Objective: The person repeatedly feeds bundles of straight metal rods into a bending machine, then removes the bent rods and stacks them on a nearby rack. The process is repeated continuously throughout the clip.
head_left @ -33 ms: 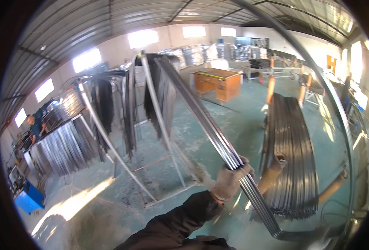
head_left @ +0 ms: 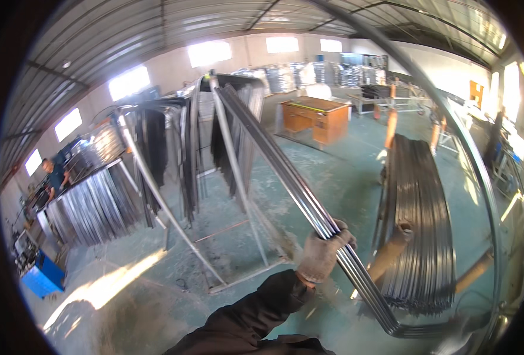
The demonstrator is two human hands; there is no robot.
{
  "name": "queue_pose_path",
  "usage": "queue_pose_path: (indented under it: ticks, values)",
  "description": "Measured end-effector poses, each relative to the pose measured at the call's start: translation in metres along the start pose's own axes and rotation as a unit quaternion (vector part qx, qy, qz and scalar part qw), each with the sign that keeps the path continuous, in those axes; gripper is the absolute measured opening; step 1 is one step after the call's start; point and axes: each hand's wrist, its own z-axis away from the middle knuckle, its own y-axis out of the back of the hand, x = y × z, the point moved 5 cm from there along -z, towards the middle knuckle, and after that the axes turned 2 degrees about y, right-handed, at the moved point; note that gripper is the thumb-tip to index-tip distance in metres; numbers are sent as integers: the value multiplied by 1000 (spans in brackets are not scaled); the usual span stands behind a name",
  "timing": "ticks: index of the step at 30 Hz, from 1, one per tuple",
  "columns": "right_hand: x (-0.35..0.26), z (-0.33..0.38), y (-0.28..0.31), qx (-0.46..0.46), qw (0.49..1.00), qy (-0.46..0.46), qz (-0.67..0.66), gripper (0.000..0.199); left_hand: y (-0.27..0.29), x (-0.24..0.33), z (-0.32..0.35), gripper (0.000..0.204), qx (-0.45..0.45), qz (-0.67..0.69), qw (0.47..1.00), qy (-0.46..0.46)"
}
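My left hand (head_left: 323, 255), in a grey-brown work glove, is closed around a bundle of long bent metal bars (head_left: 297, 188). The bars slope from the upper middle down to the lower right, where they bend sharply. From that corner a low stretch runs right and appears to meet a long curved bar (head_left: 451, 115) that rises to the top edge. At the lower right lies a blurred greyish patch by the bars; whether it is my right hand I cannot make out. The far end of the bundle overlaps a rack post (head_left: 229, 139) in view.
Dark bent bars hang on a metal rack (head_left: 149, 177) at left. A stack of dark bars (head_left: 418, 225) lies at right beside brown padded posts (head_left: 392, 251). Farther off stand a wooden desk (head_left: 330, 125) and wrapped stacks (head_left: 303, 76). A person (head_left: 56, 177) works at far left near a blue box (head_left: 43, 277).
The view has swung slightly, so the racks, desk and bar stack sit a little farther right. My left hand keeps its grip on the bars and appears slightly higher and farther left.
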Motion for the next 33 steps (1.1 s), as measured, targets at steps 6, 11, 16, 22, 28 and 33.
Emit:
queue_pose_path:
  ticks: [6,11,16,22,28,33]
  values:
    - [-24,39,-207,-135,989,6,54,23,156,107,-32,17,134,56,987,-72]
    - [-134,140,-384,-222,966,60,-121,23,291,190,-93,9,169,117,968,-148]
    - [-285,232,-564,-285,934,184,-111,25,412,274,-169,11,205,195,945,-165]
    - [-521,391,-774,-352,767,529,-84,28,535,365,-235,7,169,369,887,-219]
    - [-510,631,-846,-472,618,628,-31,43,687,391,-275,18,189,369,885,-214]
    - [-385,703,-820,-562,573,585,-116,58,819,388,-240,32,222,4,953,-207]
